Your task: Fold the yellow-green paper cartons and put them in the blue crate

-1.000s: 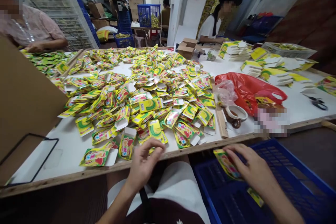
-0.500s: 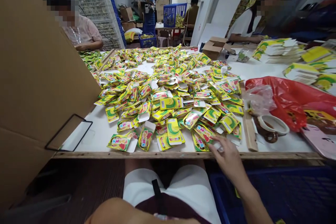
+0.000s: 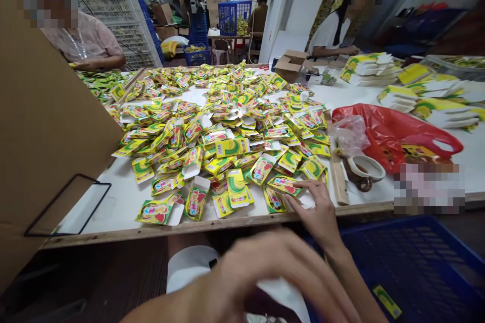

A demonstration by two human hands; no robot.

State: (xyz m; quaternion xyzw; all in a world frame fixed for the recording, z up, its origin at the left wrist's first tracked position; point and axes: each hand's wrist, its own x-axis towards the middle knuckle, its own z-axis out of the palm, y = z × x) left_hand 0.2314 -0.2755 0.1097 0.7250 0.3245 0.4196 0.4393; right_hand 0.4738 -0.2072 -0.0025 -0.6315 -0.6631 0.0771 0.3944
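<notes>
My right hand (image 3: 316,212) is at the front edge of the table, thumb and fingers closed on the right end of a small yellow-green candy box (image 3: 283,184). Another candy box (image 3: 273,201) lies just under it. My left hand (image 3: 276,267) is raised over my lap, blurred by motion, its fingers curved and their tips hard to make out. A wide heap of similar small boxes (image 3: 232,147) covers the table ahead, several with white end flaps standing open.
A large cardboard carton (image 3: 56,111) blocks the left side. On the right are a wooden strip (image 3: 338,181), a brown mug (image 3: 364,172) and a red plastic bag (image 3: 394,126). Below right stands a blue crate (image 3: 413,247) with a box inside. Two people sit across the table.
My left hand has come up over my lap and swung right. My right hand has closed on the candy box and turned it flatter. The whole view has shifted right.
</notes>
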